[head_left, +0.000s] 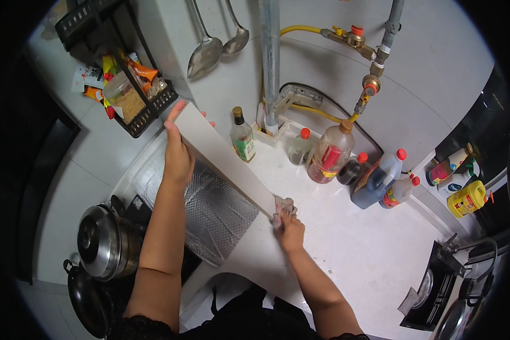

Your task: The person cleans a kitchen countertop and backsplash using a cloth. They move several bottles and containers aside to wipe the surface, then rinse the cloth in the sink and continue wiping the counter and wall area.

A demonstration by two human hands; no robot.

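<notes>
A long, white, box-like bar (224, 156) slants across the counter, from the hanging rack down to the middle of the worktop. My left hand (178, 150) grips its upper end, thumb on the near side and fingertips showing past the far edge. At the bar's lower end, my right hand (292, 229) is closed on a crumpled, greyish-pink cloth (286, 208), which touches that end. Silver foil sheeting (215, 207) lies below the bar, partly hidden by it and by my left forearm.
Beyond the bar stand a green-labelled glass bottle (242, 136), a large brown-capped jug (330, 153) and several red-capped bottles. Left are a lidded steel pot (105, 241) and a dark wok (88, 300). A black rack (147, 110) holds packets; a sink (428, 289) is at right.
</notes>
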